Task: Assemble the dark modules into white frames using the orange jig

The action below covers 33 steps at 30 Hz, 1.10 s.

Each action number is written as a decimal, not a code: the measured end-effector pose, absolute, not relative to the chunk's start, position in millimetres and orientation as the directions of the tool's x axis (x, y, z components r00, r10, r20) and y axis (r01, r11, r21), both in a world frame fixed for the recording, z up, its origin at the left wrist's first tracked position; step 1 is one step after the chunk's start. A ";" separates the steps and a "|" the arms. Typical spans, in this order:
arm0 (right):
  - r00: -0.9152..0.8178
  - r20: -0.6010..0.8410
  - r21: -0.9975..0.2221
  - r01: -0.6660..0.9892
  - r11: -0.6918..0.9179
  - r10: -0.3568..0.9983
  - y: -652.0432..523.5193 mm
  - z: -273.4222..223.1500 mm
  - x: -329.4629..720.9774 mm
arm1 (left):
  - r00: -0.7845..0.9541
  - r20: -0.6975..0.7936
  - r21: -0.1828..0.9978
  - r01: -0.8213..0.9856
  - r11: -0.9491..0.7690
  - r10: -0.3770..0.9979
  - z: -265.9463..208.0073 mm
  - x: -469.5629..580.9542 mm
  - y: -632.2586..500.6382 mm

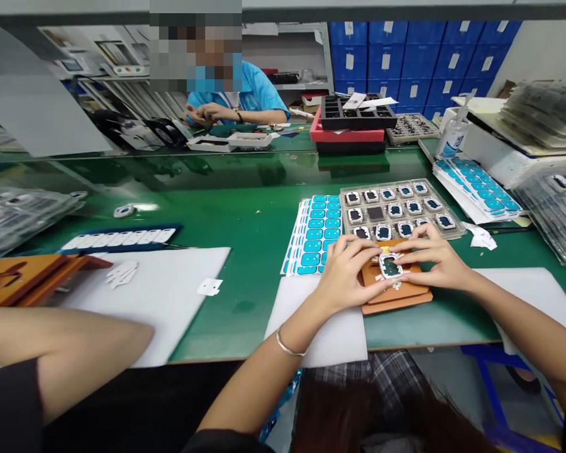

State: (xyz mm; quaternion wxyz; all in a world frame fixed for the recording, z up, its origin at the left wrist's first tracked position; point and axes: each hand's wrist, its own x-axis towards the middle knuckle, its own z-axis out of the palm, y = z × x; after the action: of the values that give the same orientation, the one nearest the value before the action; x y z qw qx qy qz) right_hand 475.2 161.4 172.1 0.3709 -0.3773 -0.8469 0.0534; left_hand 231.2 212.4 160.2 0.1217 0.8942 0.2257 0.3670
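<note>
A small white rounded-square housing (390, 266), with a dark opening in its middle, is held between my two hands over an orange fixture block (396, 304). My left hand (346, 274) grips its left side, the thumb at the lower edge and the fingers near the top. From the right, my right hand (436, 259) grips it with fingertips at its upper right and thumb at its lower right. I cannot tell whether the housing rests in the fixture. Just behind, a clear tray (446, 195) carries rows of similar housings. Left of the fixture lie sheets of blue stickers (315, 234).
White foam sheets (311, 327) lie along the green table (231, 220). At left, another person's arm (85, 336) reaches in near another orange fixture (26, 277). Across the table sits a co-worker (257, 94). A pump bottle (453, 135) and stacked trays (554, 207) stand at right.
</note>
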 end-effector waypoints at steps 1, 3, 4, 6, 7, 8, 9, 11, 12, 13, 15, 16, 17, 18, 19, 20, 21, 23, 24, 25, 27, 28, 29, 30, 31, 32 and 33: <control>-0.437 0.579 -0.376 0.606 0.701 0.689 161.3 171.5 475.5 | 0.632 0.595 0.389 0.315 -0.866 0.497 160.0 231.1 212.4; -0.431 0.557 -0.393 0.617 0.682 0.710 161.5 169.5 475.7 | 0.639 0.576 0.405 0.319 -0.857 0.510 160.0 231.0 212.3; -0.429 0.547 -0.405 0.616 0.676 0.718 161.7 168.3 475.7 | 0.646 0.556 0.419 0.325 -0.848 0.522 160.0 230.9 212.3; -0.431 0.529 -0.428 0.609 0.668 0.731 162.1 166.4 475.3 | 0.664 0.499 0.449 0.352 -0.822 0.557 159.8 231.0 212.6; -0.433 0.522 -0.435 0.606 0.666 0.735 162.2 165.9 475.0 | 0.671 0.473 0.459 0.366 -0.810 0.571 159.3 231.1 213.1; -0.437 0.518 -0.438 0.603 0.667 0.735 162.3 165.9 474.6 | 0.674 0.457 0.469 0.373 -0.801 0.581 158.4 231.4 213.9; -0.442 0.518 -0.436 0.600 0.671 0.732 162.1 166.2 474.3 | 0.671 0.454 0.479 0.370 -0.796 0.585 157.2 231.7 214.9; -0.445 0.521 -0.429 0.601 0.674 0.728 161.4 167.4 473.6 | 0.654 0.481 0.513 0.331 -0.792 0.584 154.1 232.9 217.5; -0.434 0.523 -0.428 0.610 0.667 0.733 160.9 167.7 473.3 | 0.650 0.493 0.531 0.301 -0.792 0.578 152.5 233.6 218.7; -0.412 0.526 -0.430 0.626 0.651 0.744 160.3 167.5 472.8 | 0.653 0.501 0.545 0.272 -0.793 0.568 150.9 234.5 219.5; -0.351 0.537 -0.458 0.643 0.614 0.767 159.5 165.2 471.3 | 0.684 0.501 0.538 0.234 -0.810 0.531 148.3 236.4 219.0; -0.320 0.543 -0.492 0.628 0.603 0.776 159.3 163.0 470.3 | 0.706 0.495 0.518 0.229 -0.824 0.507 147.3 237.4 217.7; -0.295 0.550 -0.539 0.589 0.602 0.781 159.4 160.5 469.1 | 0.722 0.492 0.489 0.232 -0.841 0.486 146.6 238.4 216.0; -0.277 0.553 -0.597 0.527 0.605 0.786 159.7 157.8 467.9 | 0.726 0.501 0.453 0.243 -0.858 0.471 146.1 239.2 214.3; -0.263 0.547 -0.658 0.451 0.603 0.795 160.2 155.2 466.7 | 0.717 0.525 0.411 0.260 -0.874 0.460 145.9 239.7 212.7; -0.255 0.535 -0.713 0.376 0.592 0.806 160.8 152.9 465.7 | 0.695 0.563 0.363 0.279 -0.889 0.448 146.1 239.9 211.6; -0.251 0.517 -0.757 0.313 0.574 0.818 161.4 151.2 465.0 | 0.664 0.611 0.310 0.300 -0.902 0.431 146.6 239.8 211.0; -0.252 0.486 -0.805 0.244 0.540 0.837 162.2 149.5 464.6 | 0.604 0.702 0.209 0.334 -0.919 0.379 148.8 238.8 210.8; -0.252 0.478 -0.811 0.241 0.533 0.841 162.2 149.5 464.9 | 0.585 0.733 0.166 0.342 -0.925 0.348 150.3 237.9 211.0; -0.250 0.478 -0.809 0.249 0.533 0.842 162.0 149.9 465.3 | 0.576 0.753 0.127 0.347 -0.929 0.318 151.9 237.1 211.2; -0.244 0.487 -0.793 0.277 0.542 0.838 161.2 151.7 466.4 | 0.575 0.776 0.050 0.356 -0.933 0.260 155.0 235.7 211.1; -0.245 0.494 -0.783 0.291 0.550 0.834 160.6 152.8 467.0 | 0.572 0.788 0.007 0.365 -0.931 0.229 156.4 235.5 210.8; -0.246 0.505 -0.772 0.300 0.561 0.827 159.9 154.1 467.4 | 0.563 0.804 -0.042 0.376 -0.926 0.192 157.5 235.4 210.2; -0.245 0.520 -0.760 0.306 0.574 0.818 159.3 155.4 467.6 | 0.546 0.824 -0.091 0.389 -0.917 0.150 158.5 235.7 209.6; -0.244 0.535 -0.748 0.309 0.588 0.809 158.8 156.7 467.7 | 0.525 0.844 -0.137 0.399 -0.907 0.104 159.2 236.1 208.7; -0.239 0.552 -0.737 0.310 0.601 0.799 158.3 157.8 467.6 | 0.504 0.862 -0.176 0.406 -0.897 0.059 159.8 236.7 207.7; -0.234 0.565 -0.730 0.306 0.611 0.792 157.9 158.5 467.2 | 0.485 0.874 -0.205 0.409 -0.889 0.021 160.4 237.2 206.7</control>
State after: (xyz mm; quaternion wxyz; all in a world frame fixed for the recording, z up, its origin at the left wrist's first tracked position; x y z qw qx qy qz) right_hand 467.2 157.9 158.5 0.4980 -0.3676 -0.7466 0.2437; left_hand 237.2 206.7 160.4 -0.1974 0.8387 0.1282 0.4912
